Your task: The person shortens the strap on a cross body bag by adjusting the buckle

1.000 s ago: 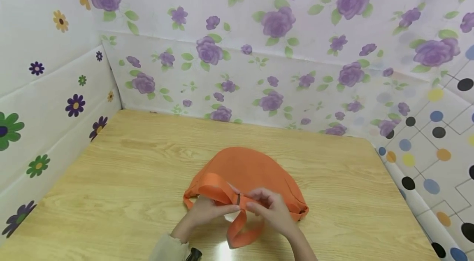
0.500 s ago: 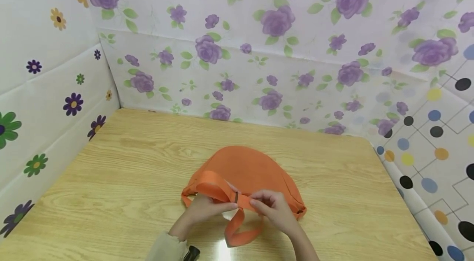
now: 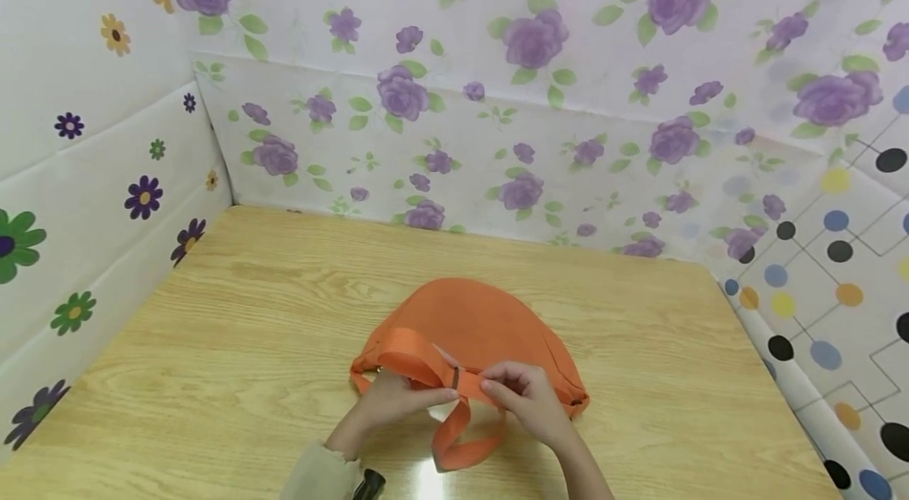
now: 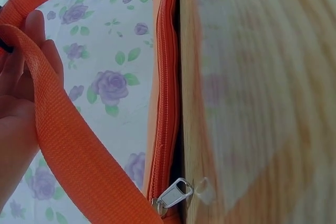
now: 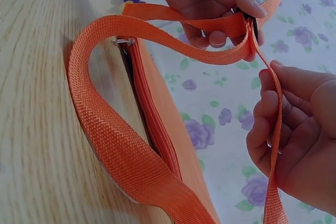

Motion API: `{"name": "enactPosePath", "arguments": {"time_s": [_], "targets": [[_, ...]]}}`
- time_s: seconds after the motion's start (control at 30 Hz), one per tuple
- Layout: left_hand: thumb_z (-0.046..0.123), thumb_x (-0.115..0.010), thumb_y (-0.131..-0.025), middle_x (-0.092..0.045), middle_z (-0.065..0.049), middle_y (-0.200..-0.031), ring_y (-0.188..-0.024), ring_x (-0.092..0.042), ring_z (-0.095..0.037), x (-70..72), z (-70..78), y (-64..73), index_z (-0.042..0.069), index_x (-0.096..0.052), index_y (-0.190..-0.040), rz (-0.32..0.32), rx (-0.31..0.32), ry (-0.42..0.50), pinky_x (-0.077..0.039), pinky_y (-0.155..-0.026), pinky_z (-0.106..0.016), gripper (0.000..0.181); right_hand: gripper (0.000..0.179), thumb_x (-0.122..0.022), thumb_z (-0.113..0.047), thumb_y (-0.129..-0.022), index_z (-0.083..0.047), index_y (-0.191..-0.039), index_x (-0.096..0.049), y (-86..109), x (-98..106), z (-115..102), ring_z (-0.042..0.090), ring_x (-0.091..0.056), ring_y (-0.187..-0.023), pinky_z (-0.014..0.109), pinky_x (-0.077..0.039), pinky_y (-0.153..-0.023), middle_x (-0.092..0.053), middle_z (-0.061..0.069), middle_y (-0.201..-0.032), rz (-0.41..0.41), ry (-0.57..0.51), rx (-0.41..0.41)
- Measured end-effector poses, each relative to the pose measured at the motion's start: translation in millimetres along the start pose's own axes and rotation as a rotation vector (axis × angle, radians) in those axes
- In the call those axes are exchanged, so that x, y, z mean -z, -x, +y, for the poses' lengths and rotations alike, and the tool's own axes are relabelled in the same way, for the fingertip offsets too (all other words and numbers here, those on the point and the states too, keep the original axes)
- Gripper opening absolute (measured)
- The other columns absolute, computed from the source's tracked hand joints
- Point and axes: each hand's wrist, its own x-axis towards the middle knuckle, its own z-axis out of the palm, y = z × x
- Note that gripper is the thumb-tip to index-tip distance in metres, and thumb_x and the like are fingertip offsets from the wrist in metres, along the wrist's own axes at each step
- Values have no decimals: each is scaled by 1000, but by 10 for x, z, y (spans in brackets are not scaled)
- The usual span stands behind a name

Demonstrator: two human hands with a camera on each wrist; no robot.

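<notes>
Right grip [image 3: 531,404] has edged from the buckle [image 3: 456,378], pinching strap [image 3: 469,385]; left grip [image 3: 390,401] holds buckle.

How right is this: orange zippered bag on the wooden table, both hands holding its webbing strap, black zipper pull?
The zipper pull isn't black but silver, as the left wrist view shows. The orange zippered bag is on the wooden table, the left hand and right hand holding its webbing strap.

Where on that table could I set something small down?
Bare pale woodgrain table shows left of the orange semicircular fabric bag, toward the white daisy sheet; right of it, toward the dotted white sheet; and beyond it, toward the purple floral sheet. The bag's near edge is crowded: left hand and right hand hold the orange webbing strap there.
</notes>
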Motion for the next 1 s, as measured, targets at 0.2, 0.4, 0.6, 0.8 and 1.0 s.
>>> {"name": "enactPosePath", "arguments": {"time_s": [0.2, 0.4, 0.6, 0.8, 1.0], "targets": [[2, -69, -77, -61, -14, -95, -88, -57, -16, -5, -11, -16, -2, -59, -99, 3, 16, -18, -48, -76, -31, 24, 9, -52, 8, -86, 10, -88, -61, -4, 29, 118, 7, -40, -49, 24, -36, -39, -49, 19, -60, -10, -21, 0], [1, -68, -77, -60, -16, -95, -88, -57, -17, -20, -33, -39, -3, -59, -99, -7, -37, -39, -47, -77, -31, 24, 10, -52, 7, -86, 10, -89, -61, -3, 60, 301, 6, -41, -49, 26, -35, -38, -50, 18, -60, -11, -31, -16], [-5, -67, -76, -58, -24, -95, -86, -58, -19, -33, -78, -61, -8, -57, -98, -28, -106, 15, -48, -75, -31, 23, 10, -53, 6, -86, 13, -89, -60, -19, 31, 291, 11, -40, -47, 27, -37, -39, -50, 19, -60, -8, -30, -17], [-5, -67, -76, -58, -24, -97, -88, -58, -19, -51, -82, -51, -7, -58, -98, -25, -97, -8, -48, -75, -31, 24, 7, -54, 9, -84, 10, -88, -61, -30, -14, 313, 13, -40, -47, 30, -36, -38, -49, 20, -59, 12, -25, -9], [1, -69, -76, -61, -16, -98, -90, -58, -21, -50, -62, -47, -3, -60, -100, -17, -46, -60, -48, -76, -31, 25, 9, -58, 1, -85, 9, -88, -60, -44, -57, 285, 5, -42, -50, 30, -37, -39, -53, 21, -63, 37, -17, -26]]}}
